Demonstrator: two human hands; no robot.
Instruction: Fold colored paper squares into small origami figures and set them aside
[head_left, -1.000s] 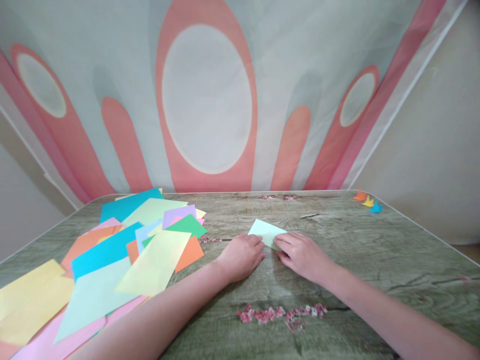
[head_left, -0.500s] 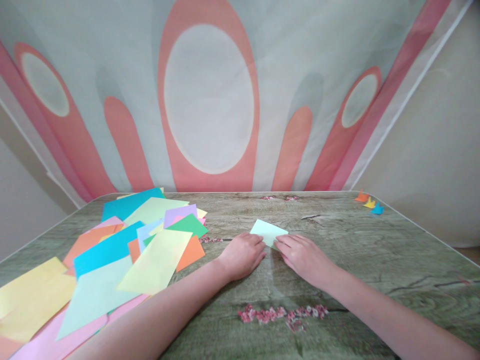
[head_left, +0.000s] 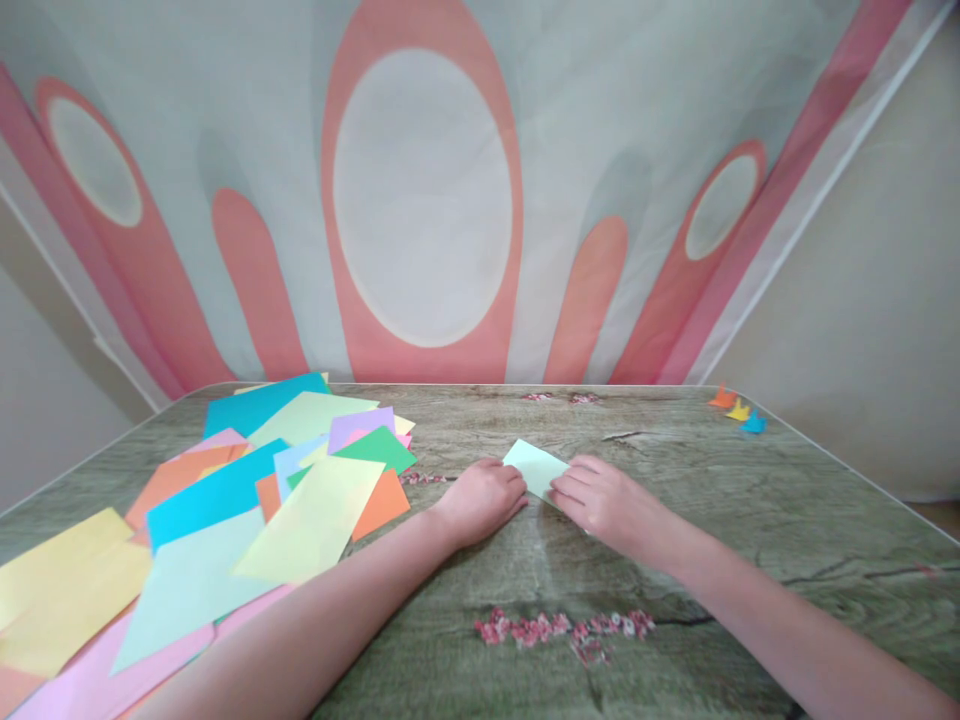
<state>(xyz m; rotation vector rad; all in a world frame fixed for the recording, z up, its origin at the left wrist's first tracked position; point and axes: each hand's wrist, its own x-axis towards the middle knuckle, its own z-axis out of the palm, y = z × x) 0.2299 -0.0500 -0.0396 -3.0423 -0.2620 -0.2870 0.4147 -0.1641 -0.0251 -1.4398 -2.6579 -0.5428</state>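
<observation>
Looking in from my distant seat through the head camera, I have a pale grey backdrop (head_left: 585, 90) with pink shapes filling the upper half of the frame, a large white oval (head_left: 424, 200) at its upper centre. Below it the wood-grain table (head_left: 420, 640) spans the lower half.

Over the left of the frame spreads a heap of loose coloured sheets, overlapping at odd angles. I make out a yellow sheet (head_left: 71, 590) at the lower left edge, a pale mint sheet (head_left: 195, 585) to its right, a pale yellow sheet (head_left: 315, 520) lapping over that one, and, nearer the frame's centre, a green sheet (head_left: 379, 450) and a purple sheet (head_left: 356, 428).

Two bare forearms reach in from the bottom and the lower right. The left hand (head_left: 484, 500) lies just left of the frame's middle, fingers together and curled down; the right hand (head_left: 600, 500) faces it, fingers also together, bent over. A strip of printed pink blossoms (head_left: 562, 628) runs along the tabletop below them.

Between the hands, near centre, is a small mint paper (head_left: 534, 466), the left fingertips at its lower left, the right fingers covering its right end. Whether either thumb pinches it from beneath, I cannot tell.

Smallest are three pointed paper pieces at the table's far right corner: orange (head_left: 722, 398), yellow (head_left: 739, 410) and blue (head_left: 754, 424).
</observation>
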